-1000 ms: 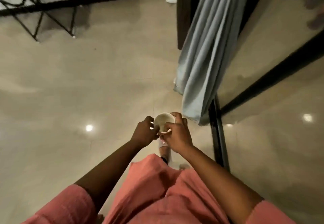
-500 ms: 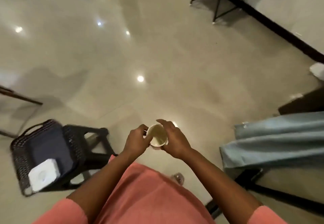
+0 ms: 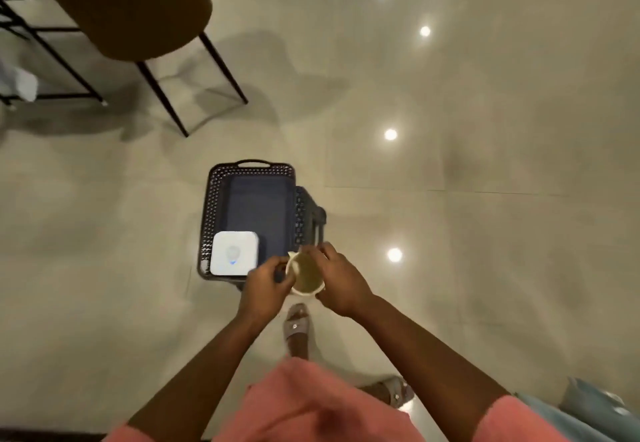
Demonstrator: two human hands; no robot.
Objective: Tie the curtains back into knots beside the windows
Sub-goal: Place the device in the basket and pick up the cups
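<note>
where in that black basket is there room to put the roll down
Free: the dark floor of the basket beyond the white box, up to its handle end. Crowded: the near corner, where the box sits and both hands hold the roll.

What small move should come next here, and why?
Probably set the roll of tape down in the dark basket just ahead: both the left hand and right hand grip it, and the curtain lies behind.

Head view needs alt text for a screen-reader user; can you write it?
Both hands, left hand and right hand, hold a small cream roll of tape over a glossy beige tiled floor. Just beyond sits a black perforated plastic basket holding a white square device.
</note>
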